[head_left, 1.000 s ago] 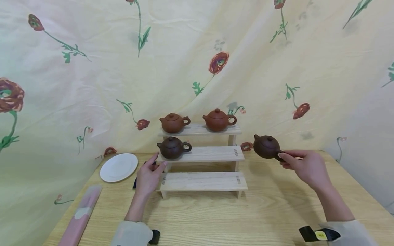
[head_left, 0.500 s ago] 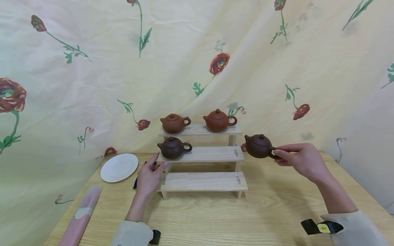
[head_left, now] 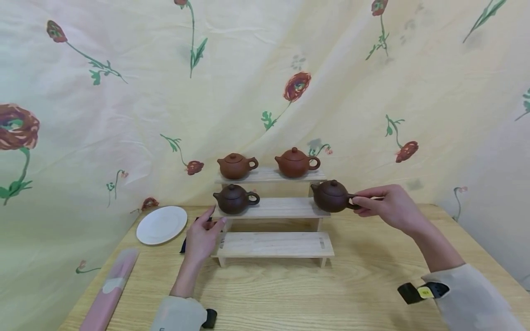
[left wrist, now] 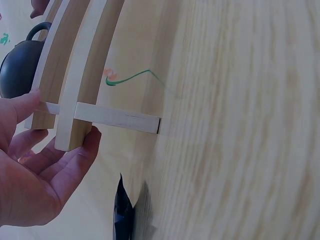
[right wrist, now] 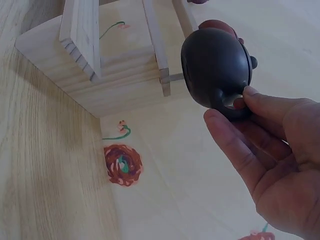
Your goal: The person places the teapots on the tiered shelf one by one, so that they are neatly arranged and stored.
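Observation:
My right hand (head_left: 391,207) pinches a dark brown teapot (head_left: 331,196) by its handle, spout pointing left. In the head view this teapot overlaps the right end of the middle tier; contact with the board cannot be told. In the right wrist view, thumb and fingers close on the handle of the same teapot (right wrist: 215,65). My left hand (head_left: 201,239) holds the left end of a three-tier wooden stand (head_left: 273,246), thumb by the middle board, fingers curled near the bottom one. Another dark teapot (head_left: 233,200) sits at the middle tier's left.
Two reddish-brown teapots, one on the left (head_left: 234,166) and one on the right (head_left: 294,162), stand on the top tier. A white plate (head_left: 162,225) and a pink long packet (head_left: 108,292) lie on the table's left. Behind hangs a flowered cloth (head_left: 248,69).
My right hand has carried the dark teapot leftward, from beside the stand to the right end of its middle tier. My left hand has kept its place at the stand.

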